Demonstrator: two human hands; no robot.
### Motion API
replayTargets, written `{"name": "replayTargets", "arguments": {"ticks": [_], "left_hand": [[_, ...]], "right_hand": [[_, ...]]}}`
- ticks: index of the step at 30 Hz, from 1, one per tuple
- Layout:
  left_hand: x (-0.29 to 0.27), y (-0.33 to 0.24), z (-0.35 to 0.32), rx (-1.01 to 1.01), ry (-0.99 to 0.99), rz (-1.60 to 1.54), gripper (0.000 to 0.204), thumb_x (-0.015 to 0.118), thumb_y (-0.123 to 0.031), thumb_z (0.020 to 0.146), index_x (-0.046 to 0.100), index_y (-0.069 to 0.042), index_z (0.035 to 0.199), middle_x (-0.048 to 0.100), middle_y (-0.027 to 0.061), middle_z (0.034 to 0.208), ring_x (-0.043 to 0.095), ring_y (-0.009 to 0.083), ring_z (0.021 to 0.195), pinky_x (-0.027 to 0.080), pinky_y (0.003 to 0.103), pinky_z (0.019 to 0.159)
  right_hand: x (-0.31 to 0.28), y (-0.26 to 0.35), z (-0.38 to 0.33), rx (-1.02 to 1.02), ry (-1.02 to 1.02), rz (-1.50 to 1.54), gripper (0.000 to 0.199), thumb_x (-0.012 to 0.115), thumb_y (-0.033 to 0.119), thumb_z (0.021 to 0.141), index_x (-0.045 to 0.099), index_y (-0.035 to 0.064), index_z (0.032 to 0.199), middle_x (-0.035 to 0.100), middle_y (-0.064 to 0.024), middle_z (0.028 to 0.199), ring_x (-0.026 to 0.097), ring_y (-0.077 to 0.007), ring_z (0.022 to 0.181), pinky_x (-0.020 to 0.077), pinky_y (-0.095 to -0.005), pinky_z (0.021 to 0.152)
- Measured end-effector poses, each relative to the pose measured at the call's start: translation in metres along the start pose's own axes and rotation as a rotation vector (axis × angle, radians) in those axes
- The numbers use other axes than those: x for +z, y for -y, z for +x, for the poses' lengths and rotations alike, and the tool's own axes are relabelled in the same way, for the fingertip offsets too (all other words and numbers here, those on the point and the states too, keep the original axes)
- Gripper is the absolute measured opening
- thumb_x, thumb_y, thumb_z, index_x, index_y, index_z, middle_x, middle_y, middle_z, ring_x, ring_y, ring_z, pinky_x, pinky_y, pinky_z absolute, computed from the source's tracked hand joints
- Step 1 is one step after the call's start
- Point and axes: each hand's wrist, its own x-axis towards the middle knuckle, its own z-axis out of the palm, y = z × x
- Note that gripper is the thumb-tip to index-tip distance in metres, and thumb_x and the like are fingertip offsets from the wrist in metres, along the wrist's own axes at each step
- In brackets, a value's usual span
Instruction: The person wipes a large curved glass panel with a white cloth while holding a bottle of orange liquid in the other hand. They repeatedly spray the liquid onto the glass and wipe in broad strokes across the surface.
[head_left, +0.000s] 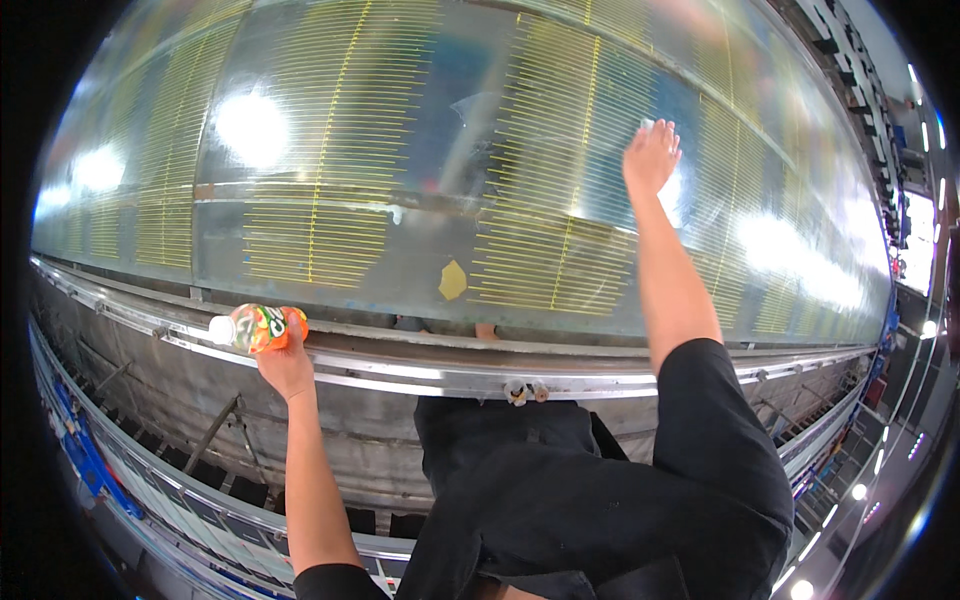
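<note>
My left hand (287,368) is closed around a clear plastic bottle (268,329) with a white cap and a colourful label, with orange showing at its base. The bottle lies tilted on its side, cap to the left, above the metal rail. My right arm stretches far forward over a large glassy sheet (420,240) marked with rows of yellow lines. Low over the sheet or touching it, my right hand (652,158) has its fingers bent together. A small whitish thing (647,124) shows at the fingertips, too small to name.
A long metal rail (400,374) runs along the sheet's near edge, in front of my body. Small round pieces (517,391) sit on it. A yellow patch (453,280) is on the sheet. Blue parts (95,450) and metal framing stand at the lower left.
</note>
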Motion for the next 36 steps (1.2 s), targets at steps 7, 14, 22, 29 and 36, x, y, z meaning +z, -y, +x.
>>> {"name": "replayTargets", "arguments": {"ticks": [7,14,22,29,36], "left_hand": [[-0.011,-0.004,-0.005,-0.084,0.050,-0.033,0.044,0.075,-0.048,0.103,0.078,-0.006,0.116,0.080,0.0094,0.112,0.074,0.0273,0.103,0.056,0.041,0.093],[0.004,-0.011,0.006,-0.093,0.035,-0.026,0.048,0.075,-0.050,0.102,0.077,-0.006,0.120,0.080,0.0109,0.117,0.075,0.0296,0.107,0.056,0.043,0.093],[-0.014,-0.003,-0.012,-0.125,0.041,0.024,0.044,0.075,-0.045,0.103,0.078,-0.004,0.119,0.081,0.0115,0.114,0.076,0.0302,0.103,0.057,0.042,0.091],[0.003,-0.015,0.007,-0.086,0.063,0.084,0.048,0.074,-0.049,0.103,0.079,-0.004,0.119,0.081,0.0110,0.114,0.076,0.0295,0.104,0.057,0.042,0.090],[-0.017,0.004,-0.011,-0.177,0.067,0.105,0.054,0.072,-0.054,0.103,0.078,-0.004,0.121,0.081,0.0108,0.116,0.076,0.0303,0.106,0.056,0.042,0.093]], "right_hand": [[-0.077,0.193,-0.176,-0.772,0.223,0.559,0.055,0.058,0.023,0.100,0.052,0.0015,0.150,0.052,-0.0248,0.155,0.054,-0.0455,0.139,0.0432,-0.0593,0.119],[-0.023,0.046,-0.036,-0.245,0.106,0.151,0.056,0.052,0.029,0.109,0.048,0.0016,0.157,0.050,-0.0264,0.160,0.044,-0.0472,0.152,0.0353,-0.0625,0.124],[-0.158,0.009,-0.228,-0.829,0.863,0.303,0.062,0.065,0.024,0.099,0.051,0.0138,0.158,0.050,-0.0114,0.165,0.049,-0.0364,0.151,0.0319,-0.0598,0.128],[-0.046,0.008,-0.087,-0.254,0.152,0.026,0.056,0.052,0.026,0.108,0.047,0.0061,0.161,0.053,-0.0186,0.162,0.046,-0.0433,0.152,0.0318,-0.0565,0.129],[-0.158,-0.050,-0.224,-0.728,0.763,0.063,0.055,0.051,0.025,0.107,0.051,0.0096,0.159,0.045,-0.0167,0.169,0.042,-0.0414,0.155,0.0281,-0.0573,0.131]]}}
